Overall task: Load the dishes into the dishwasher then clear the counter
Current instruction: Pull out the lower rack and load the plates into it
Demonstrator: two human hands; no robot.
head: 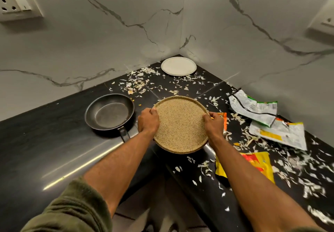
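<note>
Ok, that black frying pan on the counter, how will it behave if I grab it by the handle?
The frying pan looks rigid, so it should lift in one piece. Its wide bowl sits well out from the handle, so it will probably want to dip forward. It looks empty and dry, so spilling seems unlikely.

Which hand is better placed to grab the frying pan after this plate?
The left hand: it grips the speckled plate right beside the frying pan; the right hand holds the opposite rim.
</note>
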